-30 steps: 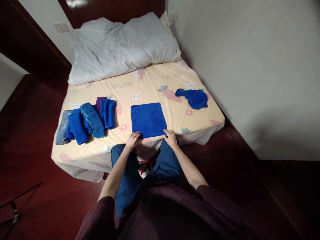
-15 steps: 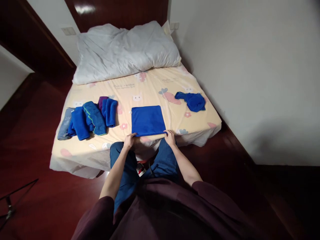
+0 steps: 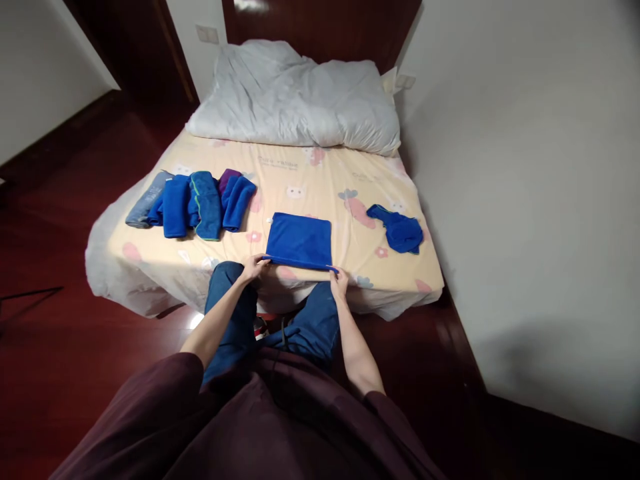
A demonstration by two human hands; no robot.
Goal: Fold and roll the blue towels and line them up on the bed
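Observation:
A blue cloth towel [image 3: 299,239] lies flat as a rectangle near the front edge of the bed. My left hand [image 3: 254,268] pinches its near left corner, and my right hand [image 3: 339,283] pinches the near right corner. Between them the near edge is drawn straight, with a narrow strip turned up along it. To the left, several rolled cloths lie side by side, among them a blue roll [image 3: 176,207], a blue one with green edging [image 3: 206,205] and a grey-blue one [image 3: 150,200]. A crumpled blue cloth [image 3: 403,231] rests to the right.
The bed [image 3: 310,183] has a cream sheet with rabbit and carrot prints. A bunched white quilt [image 3: 300,100] lies at its head, before a dark headboard [image 3: 325,27]. A white wall [image 3: 525,167] stands close on the right. Dark red floor [image 3: 75,267] stretches to the left.
My view has turned, so the bed appears shifted and rotated. Both hands keep hold of the blue towel's near corners, and its near edge looks slightly more raised and turned over.

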